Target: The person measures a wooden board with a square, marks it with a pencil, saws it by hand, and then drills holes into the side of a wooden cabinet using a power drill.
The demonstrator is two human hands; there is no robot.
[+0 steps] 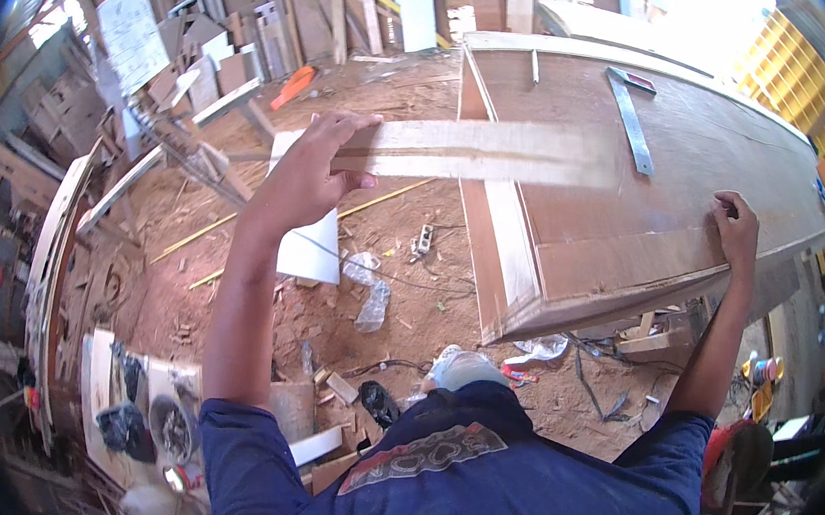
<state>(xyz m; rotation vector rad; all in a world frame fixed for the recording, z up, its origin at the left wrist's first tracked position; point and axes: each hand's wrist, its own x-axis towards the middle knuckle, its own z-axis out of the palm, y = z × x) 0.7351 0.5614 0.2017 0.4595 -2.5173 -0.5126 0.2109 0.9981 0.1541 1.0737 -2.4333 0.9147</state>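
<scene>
My left hand [314, 164] is closed on one end of a pale wooden board [472, 152]. The board reaches right, its far end blurred, above the near left part of a large brown wooden box-like piece [623, 238] with pale edging. My right hand [736, 227] is over the near right part of that brown surface, fingers curled in; whatever they hold, if anything, is hidden. Farther back on the surface lies a try square [630, 125] with a metal blade. A short pale strip [535, 66] is near the far edge.
Sandy ground carries a white sheet [309, 248], a power strip [422, 242], cables and clear plastic [372, 303]. Wood offcuts lean at the back left. A bench [101, 381] with a bowl [173, 428] is at the lower left. Yellow grid panels [792, 76] stand far right.
</scene>
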